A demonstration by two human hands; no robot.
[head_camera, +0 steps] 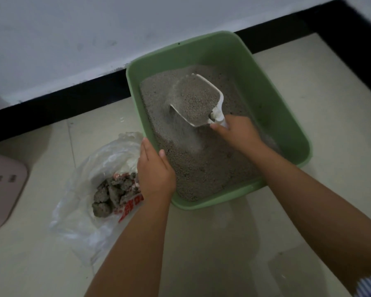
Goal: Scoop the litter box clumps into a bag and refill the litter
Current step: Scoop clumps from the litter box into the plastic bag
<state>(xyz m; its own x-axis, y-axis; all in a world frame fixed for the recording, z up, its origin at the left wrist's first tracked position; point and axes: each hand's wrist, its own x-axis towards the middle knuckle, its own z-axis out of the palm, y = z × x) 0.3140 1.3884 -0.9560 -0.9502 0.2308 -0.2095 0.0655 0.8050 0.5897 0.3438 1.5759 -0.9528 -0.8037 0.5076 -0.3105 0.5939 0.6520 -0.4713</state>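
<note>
Sitting on pale floor tiles, a green litter box fills the centre, holding grey litter. At 8 o'clock lies a clear plastic bag containing clumps. Left hand grips the box's near-left rim. Right hand grasps a white scoop, loaded, litter sifting down, at 12 o'clock

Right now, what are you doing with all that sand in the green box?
A person is cleaning a cat's litter box. Their right hand holds a white scoop heaped with litter, and loose grains sift back down. Their left hand grips the box's near-left rim. On the floor beside it, an open plastic bag already holds grey clumps.
</note>
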